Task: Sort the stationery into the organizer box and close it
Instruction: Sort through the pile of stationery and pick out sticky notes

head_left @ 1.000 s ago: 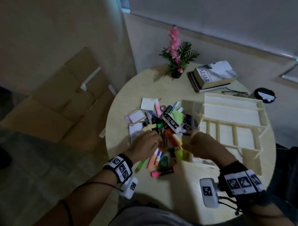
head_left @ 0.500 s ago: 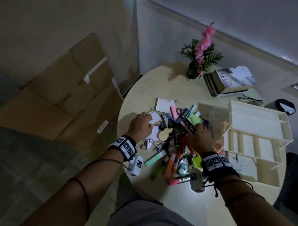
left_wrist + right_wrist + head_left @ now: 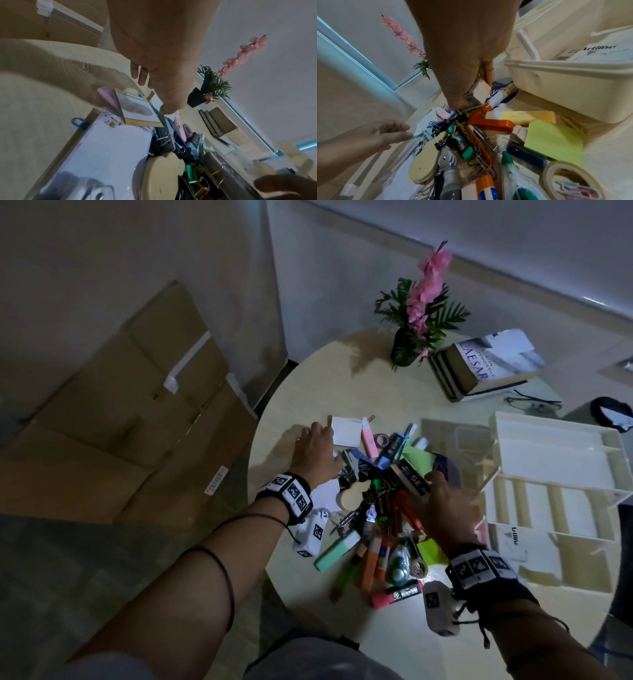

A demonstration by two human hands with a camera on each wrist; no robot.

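Note:
A heap of stationery lies mid-table: markers, binder clips, sticky notes, tape, an orange stapler. To its right stands the open cream organizer box, its near wall close by in the right wrist view. My left hand reaches over the heap's far left with straight fingers, by a white pad; its thumb touches a yellow-edged pad. My right hand is at the heap's right, beside a black box marked SE. In the right wrist view this hand pinches a small pale block.
A potted pink flower, stacked books and glasses sit at the table's far side. A white Artline pack lies in the organizer. A clear lid leans by the box. Flattened cardboard lies on the floor, left.
Both hands moved away from the heap's near edge. The left went to the far-left pads; the right went up to the black box. The head view swung left.

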